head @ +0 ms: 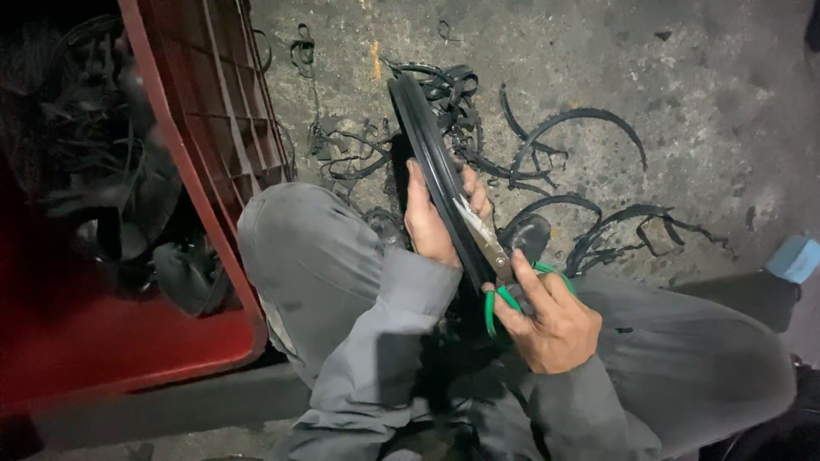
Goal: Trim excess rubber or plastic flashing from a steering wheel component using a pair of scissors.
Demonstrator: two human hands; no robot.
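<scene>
My left hand [429, 220] grips a black rubber ring [431, 149] that stands on edge between my knees, fingers wrapped round its rim. In my right hand [551, 320] are green-handled scissors [494, 256]. Their metal blades lie against the ring's edge just below my left fingers. Both arms wear grey sleeves, and my grey trouser legs frame the ring on either side.
A red plastic crate [205, 171] at the left holds dark rubber parts [111, 188]. Several thin black rubber trimmings [564, 162] lie scattered over the concrete floor beyond the ring. A light blue object [794, 256] sits at the right edge.
</scene>
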